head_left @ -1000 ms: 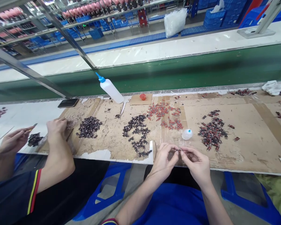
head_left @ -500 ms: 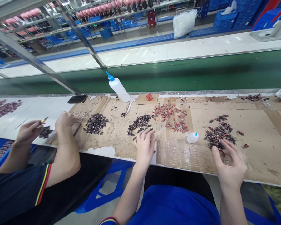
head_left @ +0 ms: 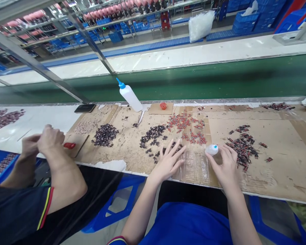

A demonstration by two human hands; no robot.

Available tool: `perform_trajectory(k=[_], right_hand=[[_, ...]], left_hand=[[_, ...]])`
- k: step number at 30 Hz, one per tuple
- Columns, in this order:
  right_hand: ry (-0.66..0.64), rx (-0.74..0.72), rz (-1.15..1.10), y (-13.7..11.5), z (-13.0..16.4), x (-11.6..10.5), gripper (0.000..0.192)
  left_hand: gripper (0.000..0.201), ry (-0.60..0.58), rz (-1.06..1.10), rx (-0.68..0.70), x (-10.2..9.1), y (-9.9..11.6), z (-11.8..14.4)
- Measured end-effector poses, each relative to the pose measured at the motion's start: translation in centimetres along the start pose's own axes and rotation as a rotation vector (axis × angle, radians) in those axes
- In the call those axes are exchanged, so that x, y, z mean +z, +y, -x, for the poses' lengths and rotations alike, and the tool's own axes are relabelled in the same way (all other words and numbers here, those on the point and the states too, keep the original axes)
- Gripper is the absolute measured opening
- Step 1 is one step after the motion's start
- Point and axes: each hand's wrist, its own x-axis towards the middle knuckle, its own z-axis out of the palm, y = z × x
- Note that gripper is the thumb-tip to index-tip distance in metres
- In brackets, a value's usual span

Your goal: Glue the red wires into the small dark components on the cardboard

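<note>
I see 1 small bottle point(head_left: 211, 150) at the right hand's point(head_left: 225, 162) far end, pinched between thumb and fingers. The left hand point(head_left: 167, 164) spreads wide, empty, over dark pieces point(head_left: 152, 134).

Beyond the cardboard-covered workbench point(head_left: 288, 153) runs a long green surface point(head_left: 206, 81), edged by a white ledge point(head_left: 168, 58) that catches patches of bright light, with slanting metal bars point(head_left: 91, 44) rising at the left. Farther back, grey floor point(head_left: 153, 34) and a blue slatted strip point(head_left: 153, 45) lie before metal racks point(head_left: 66, 33) lined with blurred pink shapes point(head_left: 109, 13), while stacked blue crates point(head_left: 241, 24) fill the upper right near a bulging translucent sack point(head_left: 201, 27). Blue plastic stools point(head_left: 100, 216) stand below the bench's near edge.
</note>
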Motion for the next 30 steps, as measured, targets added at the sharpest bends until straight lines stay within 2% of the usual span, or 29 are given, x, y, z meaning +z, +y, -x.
perform_trajectory(k=[3, 5, 7, 9, 11, 14, 19, 22, 25, 30], right_hand=[[-0.037, 0.103, -0.080, -0.5, 0.2, -0.4, 0.036], [-0.051, 0.252, -0.167, -0.8, 0.4, -0.6, 0.038], [-0.056, 0.406, -0.281, -1.1, 0.6, -0.7, 0.041], [-0.047, 0.495, -0.403, -1.4, 0.7, -0.9, 0.043], [-0.018, 0.522, -0.505, -1.6, 0.7, -1.1, 0.043], [0.059, 0.543, -0.582, -1.7, 0.6, -1.5, 0.039], [0.167, 0.606, -0.681, -1.3, 0.8, -1.3, 0.032], [0.211, 0.635, -0.704, -1.1, 1.0, -0.8, 0.032], [0.213, 0.667, -0.715, -1.3, 1.0, -0.6, 0.032], [0.154, 0.653, -0.655, -2.1, 0.6, -0.6, 0.031]], left_hand=[[0.038, 0.134, 0.015, -0.032, -0.6, -0.2, -1.0], [0.030, 0.192, -0.008, -0.062, -0.8, -0.4, -2.0], [0.026, 0.170, -0.049, -0.052, -1.0, -0.6, -3.2], [0.021, 0.100, -0.085, -0.021, -1.2, -0.8, -4.3], [0.017, 0.038, -0.115, -0.028, -1.3, -0.8, -5.2], [0.012, 0.014, -0.123, -0.054, -1.4, -0.4, -5.5], [0.017, 0.001, 0.053, 0.067, -0.1, 2.0, -3.9], [0.014, 0.004, 0.121, 0.026, 1.3, 3.1, -2.8], [0.014, 0.051, 0.182, -0.055, 2.0, 3.3, -2.3], [0.020, 0.086, 0.277, -0.092, 1.9, 3.3, -2.2]])
